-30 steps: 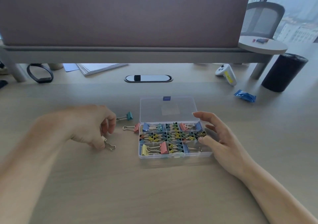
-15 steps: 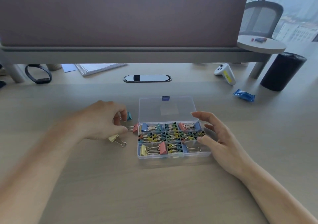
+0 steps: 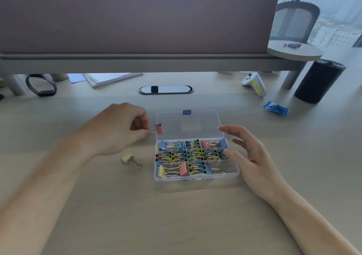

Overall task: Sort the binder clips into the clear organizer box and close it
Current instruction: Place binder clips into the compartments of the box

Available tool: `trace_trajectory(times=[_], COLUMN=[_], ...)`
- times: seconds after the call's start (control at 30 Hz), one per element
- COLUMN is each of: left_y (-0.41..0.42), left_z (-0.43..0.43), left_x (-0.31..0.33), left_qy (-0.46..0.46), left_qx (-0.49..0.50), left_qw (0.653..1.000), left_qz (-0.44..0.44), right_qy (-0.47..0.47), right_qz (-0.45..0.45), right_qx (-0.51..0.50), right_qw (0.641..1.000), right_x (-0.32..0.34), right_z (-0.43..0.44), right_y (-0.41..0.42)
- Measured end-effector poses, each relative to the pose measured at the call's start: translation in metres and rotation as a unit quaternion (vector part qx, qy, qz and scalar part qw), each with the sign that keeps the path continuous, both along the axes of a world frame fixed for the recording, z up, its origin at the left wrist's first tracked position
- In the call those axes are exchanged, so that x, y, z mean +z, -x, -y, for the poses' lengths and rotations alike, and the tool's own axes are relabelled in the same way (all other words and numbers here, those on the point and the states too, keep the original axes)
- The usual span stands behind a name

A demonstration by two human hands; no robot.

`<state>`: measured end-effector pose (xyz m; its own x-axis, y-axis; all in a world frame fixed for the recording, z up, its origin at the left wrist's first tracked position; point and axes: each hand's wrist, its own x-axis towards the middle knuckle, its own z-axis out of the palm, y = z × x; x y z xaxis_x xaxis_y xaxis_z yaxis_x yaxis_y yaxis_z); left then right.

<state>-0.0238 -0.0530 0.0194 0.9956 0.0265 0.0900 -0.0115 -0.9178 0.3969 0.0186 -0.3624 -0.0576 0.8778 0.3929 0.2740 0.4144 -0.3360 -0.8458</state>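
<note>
The clear organizer box point(image 3: 234, 173) lies open on the desk, its lid point(image 3: 207, 121) folded flat behind it. Its compartments hold several coloured binder clips. My left hand point(image 3: 117, 129) pinches a pink binder clip point(image 3: 159, 129) by its wire handles, lifted just left of the lid's edge. A yellow binder clip point(image 3: 129, 158) lies on the desk below that hand. My right hand point(image 3: 250, 157) is open at the box's right side, thumb touching the rim, fingers spread above it. The teal clip seen earlier is hidden.
A white controller point(image 3: 254, 83), a blue wrapper point(image 3: 275, 108) and a black cylinder point(image 3: 319, 81) sit at the back right. A cable grommet point(image 3: 166, 89) lies behind the box. Papers point(image 3: 111, 78) and a black band point(image 3: 41, 85) lie at the back left under the divider.
My left hand let go of the yellow clip on the desk, moved right and picked up the pink clip, lifting it beside the lid. My right hand stayed by the box.
</note>
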Motion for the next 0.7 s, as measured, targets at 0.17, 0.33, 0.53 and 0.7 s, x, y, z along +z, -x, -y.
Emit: trace_trajectory(times=[0.17, 0.33, 0.53, 0.7], left_y=[0.011, 0.007, 0.006, 0.009], left_z=[0.080, 0.119, 0.132, 0.133], left_x=[0.000, -0.025, -0.037, -0.039], left_qy=[0.174, 0.180, 0.158, 0.081], left_qx=[-0.083, -0.099, -0.100, -0.114], left_qw=[0.981, 0.979, 0.982, 0.989], left_qz=[0.001, 0.009, 0.014, 0.052], right_qy=[-0.009, 0.031, 0.085, 0.123], right_qz=[0.109, 0.074, 0.011, 0.032], right_qx=[-0.033, -0.015, 0.001, -0.019], right_qw=[0.994, 0.997, 0.996, 0.992], right_x=[0.013, 0.014, 0.019, 0.020], right_z=[-0.004, 0.003, 0.023, 0.021], right_y=[0.007, 0.002, -0.005, -0.002])
